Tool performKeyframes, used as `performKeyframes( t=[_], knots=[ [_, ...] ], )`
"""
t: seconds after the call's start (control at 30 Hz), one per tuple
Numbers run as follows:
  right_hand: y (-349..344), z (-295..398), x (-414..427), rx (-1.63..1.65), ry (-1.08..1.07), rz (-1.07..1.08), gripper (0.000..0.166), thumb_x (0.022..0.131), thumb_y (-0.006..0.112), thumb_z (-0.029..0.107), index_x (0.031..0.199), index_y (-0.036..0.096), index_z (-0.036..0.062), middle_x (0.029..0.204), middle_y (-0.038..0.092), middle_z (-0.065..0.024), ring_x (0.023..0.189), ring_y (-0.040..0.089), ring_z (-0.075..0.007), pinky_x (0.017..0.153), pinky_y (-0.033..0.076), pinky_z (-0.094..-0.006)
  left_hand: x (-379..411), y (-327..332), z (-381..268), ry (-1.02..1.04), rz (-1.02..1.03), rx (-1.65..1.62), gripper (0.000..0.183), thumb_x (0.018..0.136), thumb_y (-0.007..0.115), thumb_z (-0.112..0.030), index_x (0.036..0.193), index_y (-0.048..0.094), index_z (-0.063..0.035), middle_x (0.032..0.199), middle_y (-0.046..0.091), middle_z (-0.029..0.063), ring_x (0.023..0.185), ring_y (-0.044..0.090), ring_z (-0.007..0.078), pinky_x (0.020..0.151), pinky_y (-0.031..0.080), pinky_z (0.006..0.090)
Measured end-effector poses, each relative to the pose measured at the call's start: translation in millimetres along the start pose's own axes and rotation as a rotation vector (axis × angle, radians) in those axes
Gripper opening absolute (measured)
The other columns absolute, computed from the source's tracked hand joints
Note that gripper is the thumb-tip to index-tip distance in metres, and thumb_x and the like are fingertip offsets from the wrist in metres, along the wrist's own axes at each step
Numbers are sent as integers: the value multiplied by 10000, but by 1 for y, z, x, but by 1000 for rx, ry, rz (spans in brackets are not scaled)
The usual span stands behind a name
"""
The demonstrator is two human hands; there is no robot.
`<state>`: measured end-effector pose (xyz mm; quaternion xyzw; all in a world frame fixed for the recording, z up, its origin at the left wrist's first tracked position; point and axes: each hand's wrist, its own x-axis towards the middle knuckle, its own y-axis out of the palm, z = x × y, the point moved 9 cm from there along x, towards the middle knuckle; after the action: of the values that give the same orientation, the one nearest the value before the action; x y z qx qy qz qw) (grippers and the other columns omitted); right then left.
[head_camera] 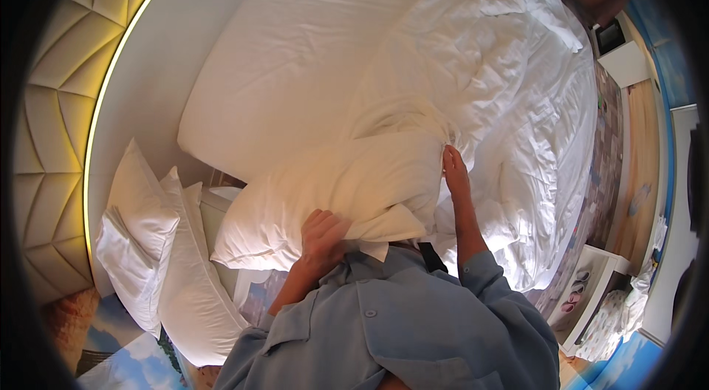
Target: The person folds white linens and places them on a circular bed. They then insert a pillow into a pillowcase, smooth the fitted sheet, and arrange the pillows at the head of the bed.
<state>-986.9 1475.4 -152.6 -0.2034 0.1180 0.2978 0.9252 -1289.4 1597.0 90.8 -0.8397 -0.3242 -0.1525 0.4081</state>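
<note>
A plump white pillow [343, 185] lies in front of me across the near side of the bed, close against my shirt. The fingers of my left hand [324, 240] curl over its near edge and look slightly blurred. At the pillow's right end, my right hand [457, 174] presses its fingers flat along the edge, near the far corner. Its thumb is hidden, so a grip there is unclear. Loose fabric folds over the pillow's near right part. Beyond it, a white sheet [293, 63] covers the mattress, smooth on the left, and a rumpled white duvet [515, 96] fills the right.
Several white pillows [194, 290] lean together at the left, beside a pale nightstand [221, 201]. A padded wall panel [61, 129] with a lit strip curves behind the bed's head. At the right, a white shelf unit [587, 290] holds shoes, and a white cabinet [626, 63] stands farther off.
</note>
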Motion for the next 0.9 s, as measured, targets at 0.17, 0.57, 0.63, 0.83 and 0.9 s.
performKeyframes(
  t=[0.17,0.57,0.63,0.83,0.9],
  knots=[
    [37,-31,-14,-74,-175,129,489,923,487,294,1348,393,71,1166,545,-137,1075,534,-235,809,500,-365,-5,-32,9,-51,-191,26,396,532,536,48,922,603,47,757,567,188,654,535,352,581,426,407],
    [174,88,-108,127,-424,657,540,875,598,145,1356,365,66,1301,477,-133,1195,465,-269,1016,365,-380,98,-41,-9,-9,-344,-60,218,701,595,133,910,598,70,720,575,157,605,554,253,556,435,303],
    [171,94,-86,108,-509,572,542,882,591,173,1358,359,58,1308,467,-144,1201,459,-275,1018,363,-380,110,-33,-17,39,-441,-113,235,683,611,130,907,600,62,701,559,154,580,533,275,537,426,316],
    [124,23,-17,895,226,350,561,906,570,259,1365,339,36,1332,437,-179,1219,444,-292,1024,360,-379,138,44,-12,-22,-143,-122,446,725,680,-43,1145,536,-6,983,571,143,914,541,323,840,404,419],
    [120,5,-22,1034,343,312,572,914,563,288,1368,333,28,1340,426,-191,1224,439,-297,1027,359,-379,120,68,10,-142,-8,-131,489,734,700,-98,1183,523,-20,1051,565,145,968,527,325,912,373,419]
  ],
)
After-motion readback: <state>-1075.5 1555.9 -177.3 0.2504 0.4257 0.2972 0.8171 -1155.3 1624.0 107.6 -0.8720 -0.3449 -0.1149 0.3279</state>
